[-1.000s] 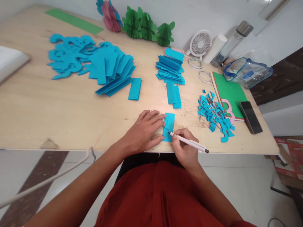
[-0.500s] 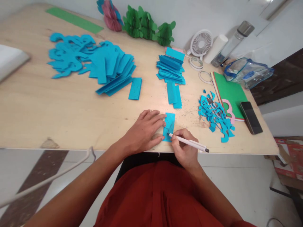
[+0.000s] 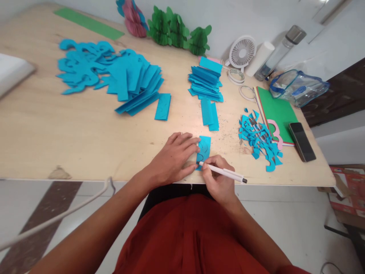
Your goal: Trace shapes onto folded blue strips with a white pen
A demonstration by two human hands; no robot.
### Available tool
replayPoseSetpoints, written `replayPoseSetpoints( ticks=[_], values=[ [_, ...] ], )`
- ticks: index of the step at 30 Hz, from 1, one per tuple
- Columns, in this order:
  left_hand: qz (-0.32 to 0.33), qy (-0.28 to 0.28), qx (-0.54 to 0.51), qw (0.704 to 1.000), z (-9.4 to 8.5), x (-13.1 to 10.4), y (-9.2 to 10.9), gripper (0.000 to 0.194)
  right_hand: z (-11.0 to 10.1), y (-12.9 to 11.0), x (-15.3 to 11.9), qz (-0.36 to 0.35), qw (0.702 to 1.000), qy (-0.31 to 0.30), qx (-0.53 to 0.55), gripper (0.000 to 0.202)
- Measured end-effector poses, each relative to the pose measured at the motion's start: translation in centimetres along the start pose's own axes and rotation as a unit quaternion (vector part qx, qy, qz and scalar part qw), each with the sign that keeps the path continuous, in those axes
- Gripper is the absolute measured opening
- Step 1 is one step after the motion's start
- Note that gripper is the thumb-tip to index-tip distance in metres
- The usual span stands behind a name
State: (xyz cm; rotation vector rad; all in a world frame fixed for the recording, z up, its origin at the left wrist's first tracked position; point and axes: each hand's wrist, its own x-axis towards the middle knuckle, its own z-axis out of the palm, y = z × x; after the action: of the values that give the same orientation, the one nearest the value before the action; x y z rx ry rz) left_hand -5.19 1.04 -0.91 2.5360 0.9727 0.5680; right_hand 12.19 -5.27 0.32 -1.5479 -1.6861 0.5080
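Our left hand [image 3: 178, 158] lies palm down on the table [image 3: 114, 140], fingers a bit spread, nothing gripped; fingertips touch the left side of a blue slip [image 3: 204, 146]. Our right hand [image 3: 219, 182] is closed around a white pen [image 3: 224, 172], pinched near the tip, dark end pointing off to the right. Pen tip is at the lower part of the slip; curved dark lines on the paper above it. Slip sits upright to us, near the front edge of the table, between our hands.

Just beyond the slip: two overlapping blue strips [image 3: 205, 112], then a messy blue stack [image 3: 203, 82]. Left of those, one marked blue piece [image 3: 162, 107] next to a fanned pile of folded blue paper [image 3: 131, 80], which runs into curly blue cut-outs [image 3: 82, 64]. Green strip [image 3: 88, 23] at the far left.

Right side: blue scraps [image 3: 253, 133] in a heap, some against the green notebook [image 3: 279, 110]; pink cut-out [image 3: 278, 133] partly on its edge, phone [image 3: 302, 141] beside it. Something dark and metallic among the scraps, can't tell what.

Back, by the wall: pink-and-blue paper piece [image 3: 134, 21], green paper shapes [image 3: 178, 32], small white fan [image 3: 242, 52], white roll [image 3: 259, 59], bottle [image 3: 281, 51]. Tape roll [image 3: 236, 80] below the fan, clear bag [image 3: 299, 89] beyond the notebook.
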Motion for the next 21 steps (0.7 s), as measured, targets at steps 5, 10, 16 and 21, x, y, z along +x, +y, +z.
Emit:
replayPoseSetpoints(
  ticks=[5, 10, 16, 21],
  values=[
    [0.000, 0.006, -0.001, 1.000, 0.09, -0.07, -0.06, 0.030, -0.07, 0.10, -0.01, 0.009, 1.000, 0.000, 0.001, 0.008],
    [0.003, 0.007, 0.001, 1.000, 0.09, -0.07, -0.10, 0.029, -0.22, 0.29, -0.12, 0.021, 1.000, -0.001, 0.011, 0.008],
    [0.004, 0.003, 0.002, 1.000, 0.04, -0.04, -0.09, 0.030, -0.46, 0.61, -0.17, 0.037, 0.999, 0.003, 0.016, 0.007],
    [0.006, 0.009, 0.002, 1.000, 0.07, -0.07, -0.10, 0.031, -0.52, 0.73, -0.15, 0.039, 0.999, 0.006, 0.009, 0.008]
  ],
)
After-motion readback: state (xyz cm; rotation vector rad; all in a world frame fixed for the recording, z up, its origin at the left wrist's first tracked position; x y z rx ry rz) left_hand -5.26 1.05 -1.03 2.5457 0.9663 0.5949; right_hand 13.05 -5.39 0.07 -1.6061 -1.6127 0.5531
